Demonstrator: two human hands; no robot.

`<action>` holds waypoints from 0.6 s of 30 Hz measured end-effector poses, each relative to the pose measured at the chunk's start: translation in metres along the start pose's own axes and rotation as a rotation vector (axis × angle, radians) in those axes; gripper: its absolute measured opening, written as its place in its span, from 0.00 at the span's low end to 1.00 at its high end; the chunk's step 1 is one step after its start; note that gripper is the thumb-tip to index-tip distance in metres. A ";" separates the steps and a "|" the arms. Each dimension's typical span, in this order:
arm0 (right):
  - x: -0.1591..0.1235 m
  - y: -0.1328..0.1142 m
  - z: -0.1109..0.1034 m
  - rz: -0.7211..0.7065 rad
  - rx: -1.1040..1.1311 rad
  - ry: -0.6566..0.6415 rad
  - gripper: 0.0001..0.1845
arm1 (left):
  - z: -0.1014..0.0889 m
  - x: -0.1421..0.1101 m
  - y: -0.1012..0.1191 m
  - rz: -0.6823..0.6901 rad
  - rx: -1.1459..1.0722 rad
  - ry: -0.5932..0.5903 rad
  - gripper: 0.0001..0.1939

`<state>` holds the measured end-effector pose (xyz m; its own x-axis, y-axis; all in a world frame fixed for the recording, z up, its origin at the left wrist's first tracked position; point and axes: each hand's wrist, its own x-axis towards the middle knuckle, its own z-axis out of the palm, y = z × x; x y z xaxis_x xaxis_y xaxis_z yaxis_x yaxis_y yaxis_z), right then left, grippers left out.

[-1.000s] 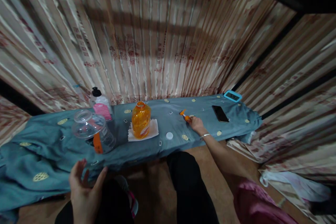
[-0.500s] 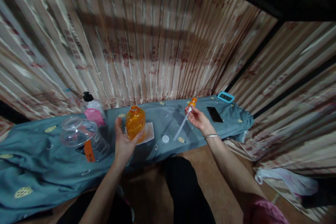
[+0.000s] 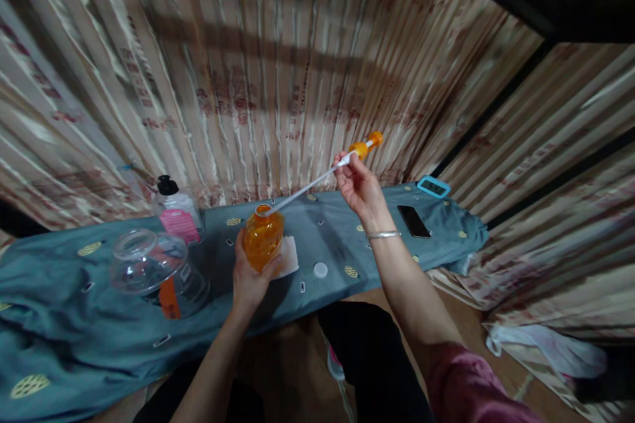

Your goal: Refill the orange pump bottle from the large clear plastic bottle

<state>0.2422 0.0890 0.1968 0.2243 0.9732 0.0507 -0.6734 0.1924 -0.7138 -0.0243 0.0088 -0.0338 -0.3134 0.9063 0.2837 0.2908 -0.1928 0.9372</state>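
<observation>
My left hand (image 3: pixel 253 277) is wrapped round a see-through orange bottle (image 3: pixel 262 240), which stands uncapped with its round mouth facing up. Raised to the right, my right hand (image 3: pixel 360 188) pinches an orange pump head (image 3: pixel 364 145) near its white collar. From it a long translucent dip tube slants down to the left. The tube's lower end is at the bottle's mouth; whether it is just inside I cannot tell. Behind the bottle's base lies a white folded tissue (image 3: pixel 289 256), and a small white round cap (image 3: pixel 320 269) rests to its right.
Left on the blue-green cloth (image 3: pixel 59 297) stand a clear wide plastic jar (image 3: pixel 191 284) with an orange label and a pink-labelled bottle (image 3: pixel 178 215) with a black top. A black phone (image 3: pixel 414 221) and a blue-framed digital clock (image 3: pixel 433 187) lie right. A patterned curtain (image 3: pixel 238 79) hangs behind.
My right hand has lifted the pump up and left, bringing its tube end to the bottle's mouth. My left hand, open beside the bottle before, has closed round it.
</observation>
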 end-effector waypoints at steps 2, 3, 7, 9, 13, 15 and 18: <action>-0.002 -0.003 0.011 -0.046 -0.036 -0.005 0.11 | 0.000 0.000 0.000 0.010 0.006 0.000 0.62; -0.003 -0.005 0.016 -0.065 -0.064 -0.017 0.09 | -0.001 0.000 0.000 0.016 0.012 0.000 0.61; -0.008 -0.011 0.033 -0.093 -0.204 -0.131 0.02 | -0.003 0.000 0.002 0.012 0.031 -0.007 0.58; -0.012 -0.010 0.038 -0.107 -0.283 -0.213 0.04 | -0.005 0.001 0.003 0.003 0.038 -0.016 0.57; -0.023 0.021 0.040 -0.146 -0.458 -0.371 0.16 | -0.008 0.004 0.004 0.010 0.047 -0.031 0.51; -0.029 0.050 0.037 -0.141 -0.557 -0.466 0.21 | -0.008 0.005 0.004 0.012 0.042 -0.029 0.49; -0.037 0.096 0.029 -0.091 -0.679 -0.576 0.26 | -0.009 0.007 0.004 0.004 0.049 -0.016 0.50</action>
<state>0.1490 0.0752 0.1469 -0.2548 0.9054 0.3397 -0.0668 0.3340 -0.9402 -0.0332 0.0114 -0.0263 -0.2981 0.9115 0.2834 0.3358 -0.1777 0.9250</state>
